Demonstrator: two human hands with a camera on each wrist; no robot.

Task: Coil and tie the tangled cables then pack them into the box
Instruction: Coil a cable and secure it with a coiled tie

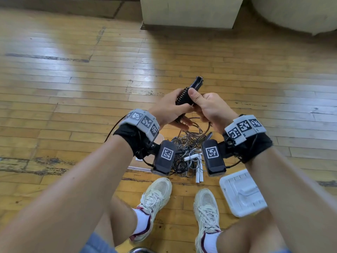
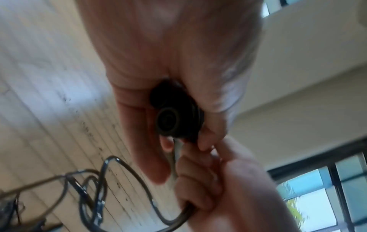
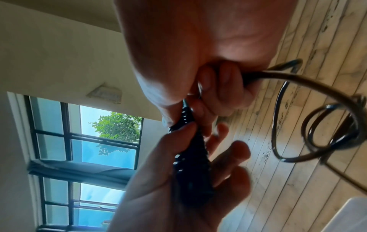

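Both hands are raised together over the wooden floor. My left hand [image 1: 169,105] grips a black roll of studded tie strap [image 2: 176,116]; its loose end [image 1: 193,86] sticks up between the hands. My right hand [image 1: 206,106] has its fingers curled round a few loops of dark cable [image 3: 317,87], and its thumb presses on the strap [image 3: 190,150]. The loops hang below the hands [image 1: 197,125] and run down to a tangled pile of cables [image 1: 182,154] on the floor. A white ribbed plastic box part [image 1: 242,192] lies at the right, by my right foot.
Several white strips [image 1: 198,170] lie on the cable pile. A clear plastic edge [image 1: 138,168] shows behind my left wrist camera. My two shoes [image 1: 156,201] stand just behind the pile. A pale cabinet base [image 1: 189,13] stands far ahead.
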